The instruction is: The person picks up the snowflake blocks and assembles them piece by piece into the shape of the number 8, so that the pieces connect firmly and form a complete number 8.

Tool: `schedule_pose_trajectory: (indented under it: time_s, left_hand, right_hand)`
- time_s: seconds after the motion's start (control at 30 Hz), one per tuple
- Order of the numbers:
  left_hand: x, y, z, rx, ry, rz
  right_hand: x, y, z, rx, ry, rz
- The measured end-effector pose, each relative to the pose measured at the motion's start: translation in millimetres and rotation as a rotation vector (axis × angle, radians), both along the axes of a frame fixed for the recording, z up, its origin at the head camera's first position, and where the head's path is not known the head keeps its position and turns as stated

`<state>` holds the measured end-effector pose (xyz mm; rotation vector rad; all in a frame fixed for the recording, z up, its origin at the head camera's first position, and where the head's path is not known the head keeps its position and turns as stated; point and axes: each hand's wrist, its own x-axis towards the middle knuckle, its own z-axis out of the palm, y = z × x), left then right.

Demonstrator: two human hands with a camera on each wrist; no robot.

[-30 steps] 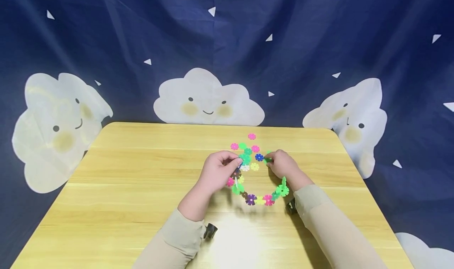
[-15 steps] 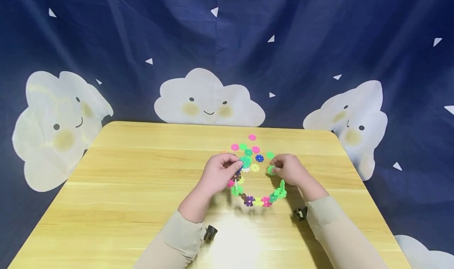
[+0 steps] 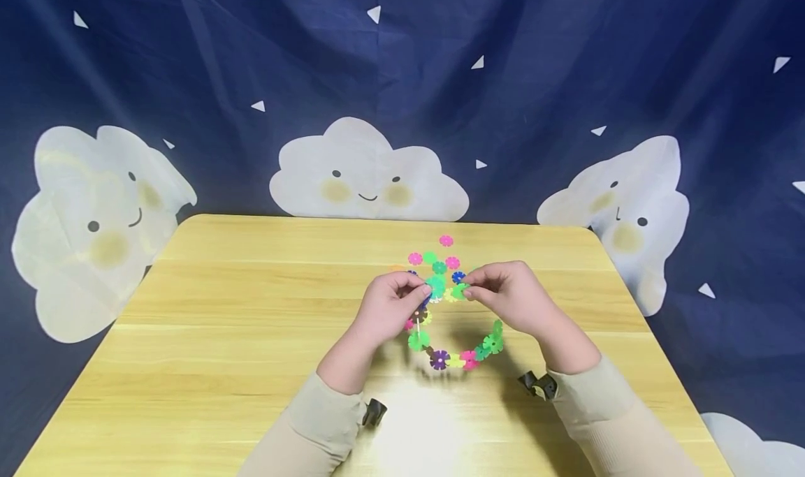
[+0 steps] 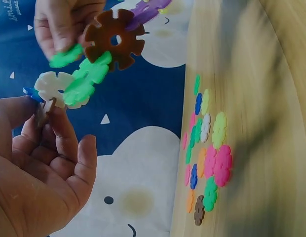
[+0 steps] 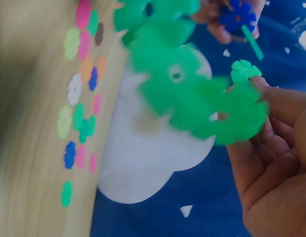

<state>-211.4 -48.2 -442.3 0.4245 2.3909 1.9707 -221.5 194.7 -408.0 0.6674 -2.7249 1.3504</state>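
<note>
A curved chain of interlocking flower-shaped plastic discs (image 3: 439, 360) hangs above the table, in brown, purple, yellow, pink, green and other colours. My left hand (image 3: 393, 308) pinches it at its left end, where a blue disc (image 5: 237, 17) and a white disc (image 4: 53, 88) show. Between thumb and fingertips of my right hand (image 3: 516, 295) is a single green disc (image 5: 244, 71), close to the left hand but apart from the chain. The chain's other end, with several green discs (image 5: 175, 74), hangs free in front of the right hand; it is blurred in the right wrist view.
Loose discs lie on the wooden table (image 3: 220, 337) beyond the hands, among them a pink disc (image 3: 446, 241), a white disc (image 5: 74, 89) and a brown disc (image 4: 199, 210). A dark blue curtain (image 3: 402, 58) with cloud prints hangs behind the table.
My right hand has taken a green disc from the right side of the loose pieces and moved left with it, towards the left hand. The left hand stays nearly still, holding the chain.
</note>
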Motion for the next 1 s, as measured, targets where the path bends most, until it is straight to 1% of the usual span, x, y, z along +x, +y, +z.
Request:
schedule_pose_trajectory:
  time_s: [0.13,0.27,0.4,0.53,0.73,0.83,0.9,1.0]
  left_hand:
    - [0.0,0.5,-0.4,0.005,-0.012,-0.013]
    - [0.5,0.7,0.8,0.008,-0.024,-0.027]
    - [1.7,0.3,2.3,0.025,-0.038,-0.036]
    - [2.8,0.4,3.7,0.039,-0.05,-0.036]
    - [3.4,2.6,2.4,0.05,-0.066,-0.047]
    - [3.7,3.4,1.9,0.05,-0.078,-0.048]
    - [4.3,3.4,1.8,0.051,-0.088,-0.044]
    - [4.5,3.6,0.9,0.057,-0.096,-0.039]
  right_hand:
    - [4.5,-6.3,4.6,-0.04,0.106,0.015]
    - [6.8,-9.8,6.0,-0.07,0.192,0.031]
    - [7.8,-11.3,6.6,-0.066,0.302,0.067]
    - [8.1,-12.9,6.4,-0.019,0.448,0.113]
    - [8.0,-14.1,4.7,0.048,0.628,0.134]
    - [8.0,-15.1,3.7,0.09,0.721,0.161]
    - [7.9,-16.0,3.0,0.117,0.768,0.174]
    - [8.2,-17.0,1.8,0.135,0.793,0.176]
